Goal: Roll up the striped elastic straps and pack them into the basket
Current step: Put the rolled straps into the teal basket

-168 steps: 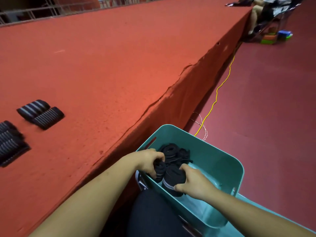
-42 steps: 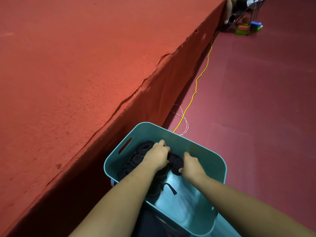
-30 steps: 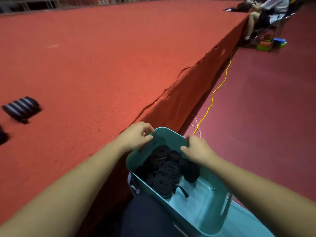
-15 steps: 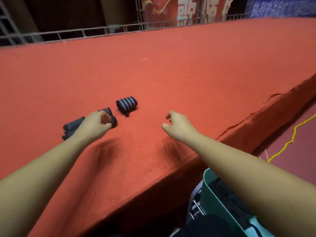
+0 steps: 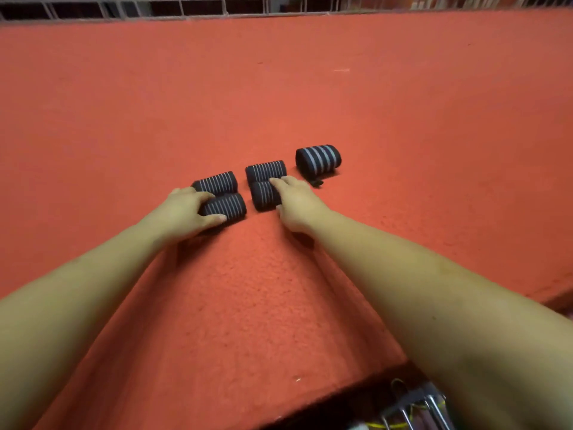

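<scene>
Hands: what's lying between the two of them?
Head view: the near-left roll, gripped by the left hand, and the near-middle roll, held by the right hand.

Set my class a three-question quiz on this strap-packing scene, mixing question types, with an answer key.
1. How many rolled straps lie on the red platform?
2. True or false: both hands hold nothing.
3. The wide-striped roll lies: A) on end; B) on its side, right of the two pairs; C) stacked on another roll.
Key: 1 five; 2 false, the left hand grips the near-left roll, the right hand grips the near-middle roll; 3 B.
</scene>
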A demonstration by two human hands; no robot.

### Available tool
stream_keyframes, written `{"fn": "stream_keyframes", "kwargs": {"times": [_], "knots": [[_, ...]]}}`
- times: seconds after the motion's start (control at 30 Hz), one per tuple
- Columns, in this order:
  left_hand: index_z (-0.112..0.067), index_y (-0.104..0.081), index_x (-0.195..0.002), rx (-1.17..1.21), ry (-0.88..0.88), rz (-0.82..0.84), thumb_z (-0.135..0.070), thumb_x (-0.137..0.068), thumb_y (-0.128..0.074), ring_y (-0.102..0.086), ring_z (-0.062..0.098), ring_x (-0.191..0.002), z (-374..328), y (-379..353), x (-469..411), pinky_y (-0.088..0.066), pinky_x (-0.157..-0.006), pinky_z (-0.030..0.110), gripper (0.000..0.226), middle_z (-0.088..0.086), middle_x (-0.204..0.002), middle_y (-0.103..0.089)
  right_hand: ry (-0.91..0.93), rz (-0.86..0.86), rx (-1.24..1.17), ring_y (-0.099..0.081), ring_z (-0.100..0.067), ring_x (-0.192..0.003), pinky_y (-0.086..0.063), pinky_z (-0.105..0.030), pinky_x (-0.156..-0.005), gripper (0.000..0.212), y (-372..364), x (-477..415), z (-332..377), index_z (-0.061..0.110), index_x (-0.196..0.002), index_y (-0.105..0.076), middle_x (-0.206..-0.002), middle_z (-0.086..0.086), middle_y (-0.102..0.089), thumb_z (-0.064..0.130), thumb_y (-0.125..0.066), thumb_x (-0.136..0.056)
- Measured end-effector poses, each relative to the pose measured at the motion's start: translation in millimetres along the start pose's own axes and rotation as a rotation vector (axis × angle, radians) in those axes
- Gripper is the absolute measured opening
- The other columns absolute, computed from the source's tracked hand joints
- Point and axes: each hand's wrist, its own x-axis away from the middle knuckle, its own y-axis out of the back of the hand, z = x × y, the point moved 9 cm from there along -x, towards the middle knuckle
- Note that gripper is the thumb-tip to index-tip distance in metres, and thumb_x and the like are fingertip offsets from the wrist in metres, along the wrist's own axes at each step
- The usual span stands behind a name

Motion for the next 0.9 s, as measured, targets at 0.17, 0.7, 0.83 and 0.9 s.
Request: {"fn": "stream_keyframes", "kwargs": {"times": [0.17,0.7,0.83,0.9], "knots": [[-0.011,-0.053,-0.112,0.057,0.027,0.001,-0.036,-0.083,-0.075,-0.058,0.030,-0.092,-4,-5,1,-0.043,-0.077,0.034,0.044,0.013,-0.104,-0.063,-0.041,-0.064,0.142,-0.044,-0.038,-0.120,-0.041,-0.047,-0.100,0.050,9,0,-3,0.016,-0.132,-0.049,-0.129,-0.016,-0.041,0.029,-0.069,-0.087],[-0.015,-0.061,-0.109,1.007,-0.154,0.234,-0.026,-0.056,-0.078,-0.061,0.016,-0.085,-217,5,79,-0.046,-0.081,0.033,0.057,0.004,-0.092,-0.066,-0.364,-0.234,-0.489,-0.060,-0.019,-0.061,-0.053,-0.043,-0.067,0.036,151,258,-134,0.024,-0.089,-0.051,-0.074,-0.007,-0.069,0.027,-0.084,-0.076],[-0.017,-0.056,-0.101,1.027,-0.284,0.378,-0.018,-0.064,-0.076,-0.058,0.015,-0.077,-326,-22,111,-0.044,-0.069,0.026,0.042,0.002,-0.087,-0.062,-0.524,-0.308,-0.407,-0.053,-0.011,-0.061,-0.042,-0.029,-0.060,0.032,188,359,-189,0.019,-0.098,-0.059,-0.078,-0.001,-0.064,0.026,-0.083,-0.078],[-0.015,-0.052,-0.110,1.048,-0.313,0.415,-0.007,-0.076,-0.077,-0.057,0.012,-0.074,-373,-41,127,-0.044,-0.058,0.017,0.043,0.003,-0.090,-0.062,-0.611,-0.352,-0.373,-0.052,-0.010,-0.063,-0.040,-0.026,-0.059,0.032,195,408,-214,0.018,-0.099,-0.061,-0.081,0.001,-0.063,0.024,-0.084,-0.076]]}}
